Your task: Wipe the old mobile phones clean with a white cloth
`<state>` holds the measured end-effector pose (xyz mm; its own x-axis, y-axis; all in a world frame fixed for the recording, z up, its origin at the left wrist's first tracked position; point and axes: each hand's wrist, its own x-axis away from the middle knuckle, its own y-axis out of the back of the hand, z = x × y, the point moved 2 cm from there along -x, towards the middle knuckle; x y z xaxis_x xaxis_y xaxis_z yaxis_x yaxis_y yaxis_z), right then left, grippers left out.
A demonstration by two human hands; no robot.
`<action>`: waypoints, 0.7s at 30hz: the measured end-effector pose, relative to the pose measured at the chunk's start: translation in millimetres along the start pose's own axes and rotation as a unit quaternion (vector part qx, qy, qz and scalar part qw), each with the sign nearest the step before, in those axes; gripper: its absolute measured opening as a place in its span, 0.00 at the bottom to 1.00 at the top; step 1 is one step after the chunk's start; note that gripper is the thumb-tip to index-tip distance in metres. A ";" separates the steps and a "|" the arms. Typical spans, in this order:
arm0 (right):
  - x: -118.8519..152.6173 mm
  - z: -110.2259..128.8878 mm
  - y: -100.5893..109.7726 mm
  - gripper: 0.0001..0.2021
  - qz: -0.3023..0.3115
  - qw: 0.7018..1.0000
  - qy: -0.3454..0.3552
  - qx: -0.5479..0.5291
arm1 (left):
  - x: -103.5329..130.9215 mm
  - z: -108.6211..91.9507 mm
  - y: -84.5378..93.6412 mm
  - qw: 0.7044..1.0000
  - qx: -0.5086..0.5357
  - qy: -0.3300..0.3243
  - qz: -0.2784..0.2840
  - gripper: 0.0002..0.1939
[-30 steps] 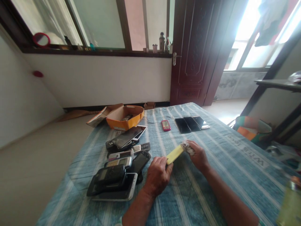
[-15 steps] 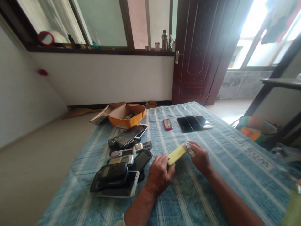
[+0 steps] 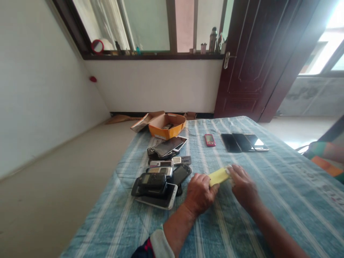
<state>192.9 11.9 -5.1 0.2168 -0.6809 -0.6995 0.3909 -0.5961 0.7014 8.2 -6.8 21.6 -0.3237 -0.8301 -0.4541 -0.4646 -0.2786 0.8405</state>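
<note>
My left hand (image 3: 201, 193) grips the near-left end of a slim yellow phone (image 3: 219, 176), fingers over it and thumb along the lower edge. A crumpled white tissue or cloth (image 3: 229, 170) is pinched in my right hand (image 3: 244, 184), pressed against the phone's far-right end. The phone is held tilted above the striped blue bedcover. Left of my left hand lies a pile of old phones, with a black handset (image 3: 152, 180) on top of a large white-edged smartphone (image 3: 170, 196).
Beyond the pile stands an open orange box (image 3: 167, 132) with phones inside. A red phone (image 3: 210, 140) lies farther back. Three dark smartphones (image 3: 243, 142) rest side by side to its right. The blue striped cover (image 3: 107, 218) spreads beneath everything.
The camera view has swung left, so the scene sits farther right. Both hands still hold the yellow phone and the white tissue, my right hand slightly shifted at the phone's end.
</note>
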 end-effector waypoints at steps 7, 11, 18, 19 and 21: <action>-0.7 24.8 7.0 0.19 -0.048 0.996 0.072 -0.021 | -1.0 2.3 -0.7 1.000 -0.005 0.006 0.006 0.13; -1.6 37.2 7.9 0.20 -0.030 0.991 0.086 -0.094 | -1.4 2.5 -0.9 1.000 -0.005 0.004 0.011 0.13; -3.7 14.7 5.6 0.22 -0.009 0.994 0.016 -0.111 | 0.0 -0.8 -0.6 0.999 -0.010 0.002 0.031 0.15; -3.8 9.5 5.1 0.22 -0.005 0.995 0.004 -0.103 | 0.3 -1.2 -0.7 0.999 -0.010 0.002 0.038 0.15; -3.6 0.4 4.1 0.22 0.012 0.996 -0.024 -0.085 | 0.9 -1.8 -1.1 0.999 -0.009 0.004 0.051 0.15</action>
<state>193.4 11.8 0.4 0.1857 -0.7159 -0.6730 0.5338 -0.5016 0.6808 9.9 -8.2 20.8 -0.3619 -0.8580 -0.3644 -0.4143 -0.2022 0.8874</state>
